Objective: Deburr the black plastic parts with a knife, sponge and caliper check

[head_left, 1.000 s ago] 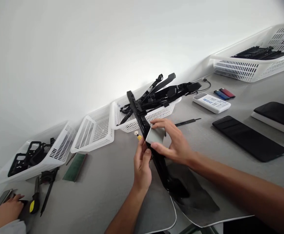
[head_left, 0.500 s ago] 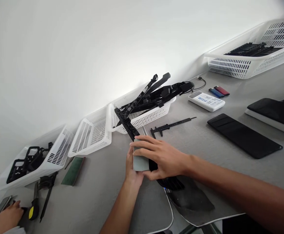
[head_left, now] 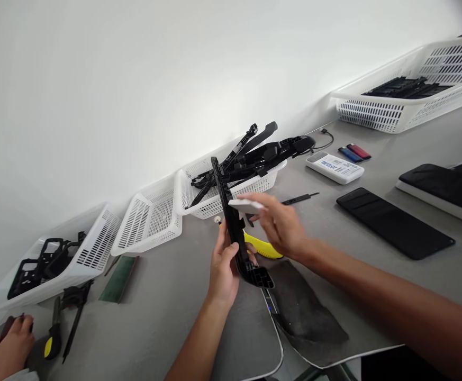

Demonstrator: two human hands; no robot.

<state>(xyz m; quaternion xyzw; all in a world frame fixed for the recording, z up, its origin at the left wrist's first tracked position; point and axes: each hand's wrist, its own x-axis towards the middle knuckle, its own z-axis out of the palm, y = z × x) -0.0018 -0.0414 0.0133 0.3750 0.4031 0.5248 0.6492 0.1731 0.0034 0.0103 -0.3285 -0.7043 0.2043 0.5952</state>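
My left hand [head_left: 225,275] is closed around the lower half of a long black plastic trim part [head_left: 235,233], its thumb on the part's face. The part stands tilted, its ribbed, hollow side in view and its wider foot toward me. In my right hand [head_left: 286,225] is a flat pale rectangular pad [head_left: 247,205], seen almost edge-on beside the part's middle. Whether the pad touches the part, I cannot tell. Beneath my hands a yellow curved tool handle [head_left: 265,247] lies on the table. A dark sheet [head_left: 310,312] is near the table's front edge.
Behind the part, a white basket [head_left: 250,189] holds several black parts. A caliper [head_left: 299,199], phone [head_left: 397,222] and white device [head_left: 334,168] lie rightward. A green sheet [head_left: 118,279] and yellow-black tool [head_left: 54,333] lie left, near another person's hand [head_left: 12,341].
My right hand has lifted the pad off the part and turned it edge-on. The part has swung more upright, and the yellow handle has come into view.
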